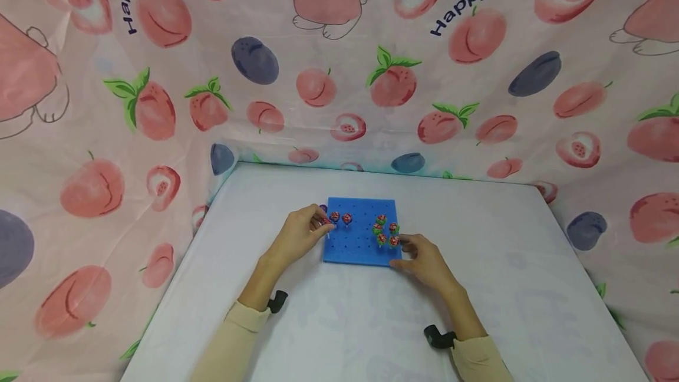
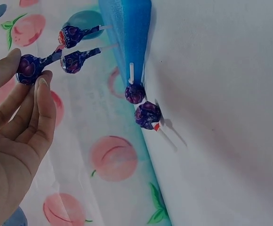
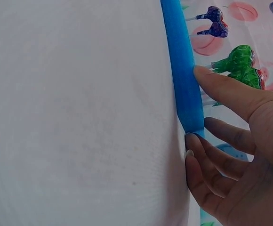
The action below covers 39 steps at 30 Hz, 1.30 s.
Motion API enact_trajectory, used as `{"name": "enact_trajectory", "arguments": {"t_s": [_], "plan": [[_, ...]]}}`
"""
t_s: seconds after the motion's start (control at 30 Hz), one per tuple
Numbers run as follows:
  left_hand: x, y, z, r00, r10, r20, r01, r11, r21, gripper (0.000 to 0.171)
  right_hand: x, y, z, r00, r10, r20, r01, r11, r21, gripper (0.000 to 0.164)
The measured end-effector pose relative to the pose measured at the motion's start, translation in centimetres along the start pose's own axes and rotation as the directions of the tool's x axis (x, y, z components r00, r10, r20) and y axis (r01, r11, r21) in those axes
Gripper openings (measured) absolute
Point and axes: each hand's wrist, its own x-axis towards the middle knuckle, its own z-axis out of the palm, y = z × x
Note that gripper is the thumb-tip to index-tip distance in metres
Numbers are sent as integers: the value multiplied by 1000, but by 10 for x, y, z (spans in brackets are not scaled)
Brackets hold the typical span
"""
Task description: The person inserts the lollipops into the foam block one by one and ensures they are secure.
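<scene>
My left hand point(image 1: 303, 231) pinches a purple-wrapped lollipop point(image 2: 29, 69) by its round head, over the left side of a blue foam board point(image 1: 352, 252) with rows of small holes. Two purple lollipops point(image 1: 347, 218) stand in the board beside that hand, sticks down. My right hand point(image 1: 426, 257) holds the board's near right corner, thumb at the near edge and fingers along the right side. Close to it, several green lollipops point(image 3: 242, 59) stand upright in the board. The held stick's tip is hard to make out.
Two more purple lollipops point(image 2: 147, 115) lie on the white table point(image 1: 339, 323) at the board's left side. A fruit-print cloth point(image 1: 339, 46) hangs behind the table and along its sides. Black wrist mounts point(image 1: 438, 337) are worn on both forearms.
</scene>
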Motion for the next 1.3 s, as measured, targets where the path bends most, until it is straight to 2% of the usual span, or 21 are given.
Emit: {"name": "enact_trajectory", "arguments": {"t_s": [0.33, 0.63, 0.97, 1.3], "plan": [[2, 3, 6, 999, -37, 34, 37, 999, 5, 23, 0, 0, -1, 1000, 0, 9, 0, 1000, 7, 72], [5, 0, 9, 999, 3, 33, -4, 1000, 17, 22, 0, -1, -1, 1000, -9, 15, 9, 1000, 25, 72], [8, -3, 14, 999, -15, 39, 14, 999, 29, 25, 0, 1, 0, 1000, -5, 14, 4, 1000, 20, 71], [9, -3, 16, 999, -7, 39, 5, 999, 45, 27, -1, 0, -1, 1000, -9, 12, 9, 1000, 30, 71]]}}
